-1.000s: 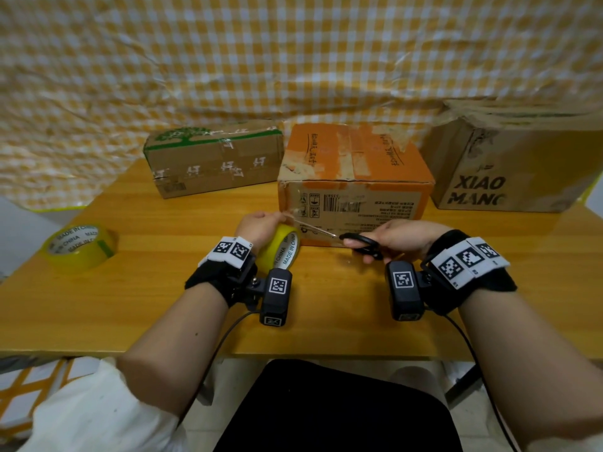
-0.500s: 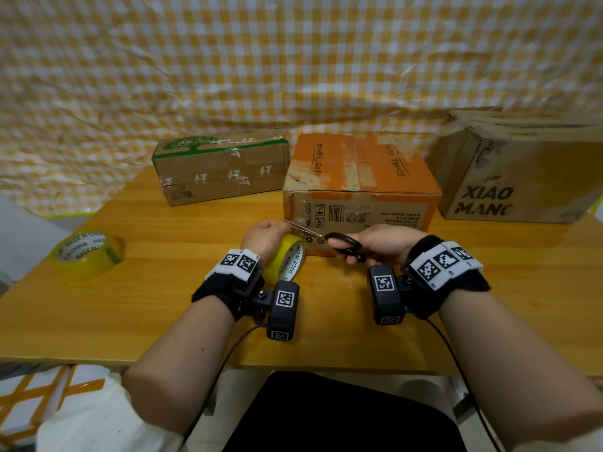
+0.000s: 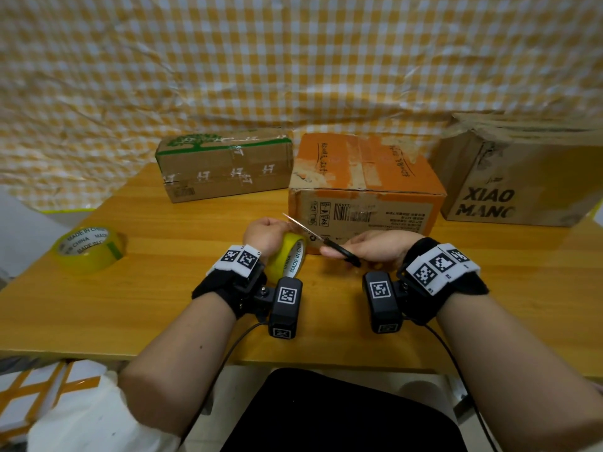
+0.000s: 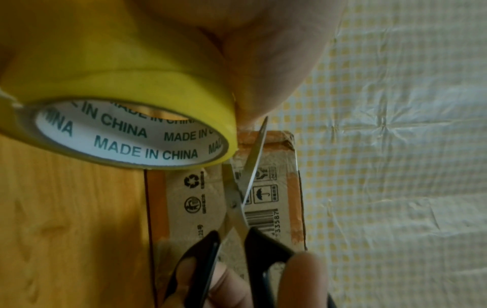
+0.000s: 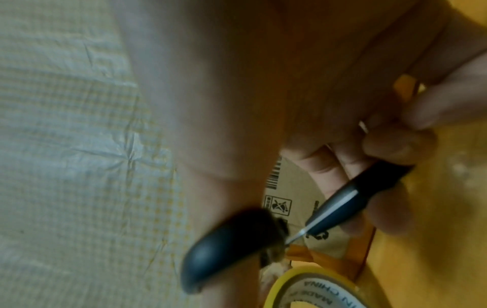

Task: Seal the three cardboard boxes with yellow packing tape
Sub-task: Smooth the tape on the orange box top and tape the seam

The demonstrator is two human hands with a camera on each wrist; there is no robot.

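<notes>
My left hand [image 3: 266, 234] grips a roll of yellow packing tape [image 3: 288, 257] [image 4: 113, 87] [image 5: 313, 289] just in front of the orange cardboard box [image 3: 365, 187] [image 4: 276, 187]. My right hand [image 3: 375, 249] holds black-handled scissors [image 3: 321, 239] [image 4: 245, 200] [image 5: 340, 206], blades parted and pointing left toward the roll. A brown box with green print [image 3: 225, 168] stands at the back left. A taller brown box marked XIAO MANG [image 3: 518, 177] stands at the back right.
A second roll of yellow tape [image 3: 88, 249] lies flat near the left edge of the wooden table [image 3: 146, 305]. A yellow checked cloth [image 3: 293, 60] hangs behind the boxes. My lap sits under the table's near edge.
The scissors' blades have swung up and left, closer to the tape roll in my left hand. Both hands stay in front of the orange box.
</notes>
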